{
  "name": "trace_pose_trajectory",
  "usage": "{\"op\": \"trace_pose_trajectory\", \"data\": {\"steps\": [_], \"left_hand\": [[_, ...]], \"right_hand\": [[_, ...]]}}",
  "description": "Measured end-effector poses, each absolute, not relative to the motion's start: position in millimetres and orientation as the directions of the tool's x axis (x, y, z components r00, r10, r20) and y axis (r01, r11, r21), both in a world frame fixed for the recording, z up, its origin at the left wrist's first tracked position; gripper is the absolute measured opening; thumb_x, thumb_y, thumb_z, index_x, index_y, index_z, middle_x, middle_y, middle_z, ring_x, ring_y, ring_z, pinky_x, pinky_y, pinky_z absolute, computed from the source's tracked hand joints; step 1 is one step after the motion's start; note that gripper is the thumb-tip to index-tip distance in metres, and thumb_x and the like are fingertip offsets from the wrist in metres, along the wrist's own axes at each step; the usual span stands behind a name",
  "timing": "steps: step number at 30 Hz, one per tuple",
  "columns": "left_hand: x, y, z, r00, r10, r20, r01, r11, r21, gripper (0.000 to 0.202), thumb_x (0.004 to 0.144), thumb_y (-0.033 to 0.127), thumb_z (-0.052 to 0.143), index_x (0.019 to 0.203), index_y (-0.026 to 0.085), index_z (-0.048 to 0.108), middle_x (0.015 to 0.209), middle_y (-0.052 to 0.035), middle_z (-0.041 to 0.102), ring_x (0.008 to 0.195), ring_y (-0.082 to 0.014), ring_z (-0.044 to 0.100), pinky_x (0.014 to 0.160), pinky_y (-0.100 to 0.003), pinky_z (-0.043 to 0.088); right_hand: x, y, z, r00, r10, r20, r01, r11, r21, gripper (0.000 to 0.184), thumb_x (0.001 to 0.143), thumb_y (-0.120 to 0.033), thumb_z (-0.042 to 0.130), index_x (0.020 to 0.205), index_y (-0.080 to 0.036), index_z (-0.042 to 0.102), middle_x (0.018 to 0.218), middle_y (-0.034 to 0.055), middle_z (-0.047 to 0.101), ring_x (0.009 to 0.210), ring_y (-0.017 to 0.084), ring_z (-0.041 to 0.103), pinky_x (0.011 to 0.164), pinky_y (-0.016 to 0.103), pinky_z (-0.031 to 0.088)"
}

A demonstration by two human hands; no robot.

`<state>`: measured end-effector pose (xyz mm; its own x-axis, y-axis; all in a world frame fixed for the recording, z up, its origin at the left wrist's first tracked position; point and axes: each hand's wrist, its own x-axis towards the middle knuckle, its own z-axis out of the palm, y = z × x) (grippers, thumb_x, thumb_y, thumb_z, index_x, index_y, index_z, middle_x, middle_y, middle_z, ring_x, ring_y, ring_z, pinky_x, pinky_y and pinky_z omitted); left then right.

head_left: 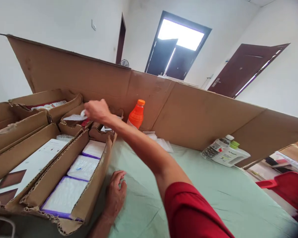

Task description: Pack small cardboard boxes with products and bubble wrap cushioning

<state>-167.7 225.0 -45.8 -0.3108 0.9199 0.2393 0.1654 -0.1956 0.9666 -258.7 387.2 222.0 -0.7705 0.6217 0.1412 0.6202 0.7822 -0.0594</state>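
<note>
My right hand (pixel 97 110) reaches far forward over a small cardboard tray (pixel 72 125) and is closed on a flat clear plastic packet (pixel 74 117), held just above that tray. My left hand (pixel 115 195) rests on the green table cover (pixel 213 191), fingers loosely curled with nothing in them, right beside a long cardboard tray (pixel 94 188) that holds three white packets with purple edges (pixel 82 167). My right arm wears a red sleeve.
More cardboard trays (pixel 22 158) fill the left side, one with white sheets. A tall cardboard wall (pixel 188 112) stands behind the table. An orange bottle (pixel 137 114) stands against it; a clear bottle and a white jug (pixel 229 154) lie at right. A red chair (pixel 287 186) is beyond the table edge.
</note>
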Motion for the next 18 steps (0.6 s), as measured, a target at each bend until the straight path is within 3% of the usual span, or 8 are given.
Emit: {"op": "trace_pose_trajectory", "data": {"steps": [3, 6, 7, 9, 11, 14, 16, 18], "left_hand": [[-166, 224, -44, -0.324, 0.915, 0.241, 0.174, -0.193, 0.966, 0.031, 0.076, 0.022, 0.048, 0.098, 0.018, 0.071, 0.106, -0.0116, 0.070, 0.090, -0.0220, 0.066, 0.077, -0.035, 0.057], [-165, 223, -43, -0.322, 0.911, 0.257, 0.190, -0.204, 0.960, 0.032, 0.076, 0.021, 0.048, 0.098, 0.018, 0.071, 0.105, -0.0110, 0.070, 0.090, -0.0219, 0.067, 0.078, -0.035, 0.057], [-165, 223, -43, -0.320, 0.910, 0.265, 0.199, -0.209, 0.958, 0.032, 0.076, 0.022, 0.049, 0.098, 0.018, 0.072, 0.105, -0.0110, 0.071, 0.090, -0.0220, 0.067, 0.078, -0.035, 0.057], [-166, 221, -45, -0.313, 0.908, 0.279, 0.221, -0.217, 0.951, 0.032, 0.076, 0.023, 0.049, 0.099, 0.017, 0.072, 0.106, -0.0111, 0.071, 0.089, -0.0223, 0.068, 0.077, -0.035, 0.057], [-167, 220, -46, -0.304, 0.907, 0.291, 0.245, -0.221, 0.944, 0.033, 0.077, 0.023, 0.049, 0.099, 0.017, 0.072, 0.106, -0.0114, 0.070, 0.089, -0.0225, 0.068, 0.075, -0.034, 0.057], [-168, 221, -48, -0.287, 0.910, 0.300, 0.275, -0.222, 0.935, 0.032, 0.077, 0.023, 0.049, 0.099, 0.017, 0.072, 0.107, -0.0116, 0.070, 0.088, -0.0224, 0.067, 0.072, -0.033, 0.056], [-169, 222, -48, -0.278, 0.912, 0.302, 0.289, -0.220, 0.932, 0.032, 0.078, 0.021, 0.048, 0.100, 0.017, 0.071, 0.107, -0.0116, 0.070, 0.089, -0.0221, 0.067, 0.073, -0.033, 0.056], [-168, 222, -48, -0.277, 0.912, 0.303, 0.300, -0.217, 0.929, 0.032, 0.078, 0.019, 0.048, 0.101, 0.017, 0.071, 0.108, -0.0115, 0.069, 0.090, -0.0216, 0.066, 0.075, -0.033, 0.055]], "right_hand": [[-162, 366, 235, -0.627, 0.532, 0.569, 0.619, 0.783, -0.050, 0.033, 0.103, -0.033, 0.038, 0.111, -0.021, 0.067, 0.121, 0.0034, 0.068, 0.116, 0.020, 0.061, 0.104, 0.031, 0.041], [-50, 364, 217, -0.271, 0.550, 0.790, 0.778, 0.608, -0.156, 0.036, 0.102, -0.035, 0.034, 0.101, -0.020, 0.067, 0.116, 0.0092, 0.067, 0.114, 0.022, 0.060, 0.101, 0.033, 0.044], [-17, 369, 205, -0.157, 0.587, 0.794, 0.838, 0.505, -0.207, 0.037, 0.102, -0.035, 0.032, 0.103, -0.020, 0.066, 0.118, 0.0114, 0.066, 0.116, 0.023, 0.060, 0.101, 0.034, 0.044], [35, 386, 175, -0.006, 0.742, 0.670, 0.936, 0.240, -0.258, 0.041, 0.102, -0.033, 0.027, 0.114, -0.018, 0.064, 0.125, 0.0136, 0.064, 0.121, 0.023, 0.057, 0.102, 0.036, 0.043], [66, 405, 143, 0.070, 0.833, 0.549, 0.959, 0.094, -0.266, 0.040, 0.099, -0.031, 0.035, 0.124, -0.014, 0.061, 0.128, 0.0183, 0.064, 0.121, 0.028, 0.059, 0.100, 0.043, 0.045], [84, 425, 104, 0.101, 0.899, 0.427, 0.969, 0.008, -0.246, 0.051, 0.094, -0.029, 0.046, 0.141, -0.010, 0.050, 0.141, 0.0235, 0.055, 0.126, 0.034, 0.055, 0.098, 0.050, 0.046], [83, 430, 85, 0.064, 0.935, 0.350, 0.978, 0.010, -0.207, 0.052, 0.094, -0.030, 0.048, 0.144, -0.015, 0.048, 0.147, 0.0191, 0.052, 0.131, 0.032, 0.053, 0.100, 0.048, 0.045], [79, 430, 76, 0.000, 0.965, 0.262, 0.985, 0.045, -0.165, 0.045, 0.094, -0.032, 0.051, 0.136, -0.021, 0.058, 0.141, 0.0133, 0.060, 0.127, 0.028, 0.057, 0.100, 0.043, 0.046]]}}
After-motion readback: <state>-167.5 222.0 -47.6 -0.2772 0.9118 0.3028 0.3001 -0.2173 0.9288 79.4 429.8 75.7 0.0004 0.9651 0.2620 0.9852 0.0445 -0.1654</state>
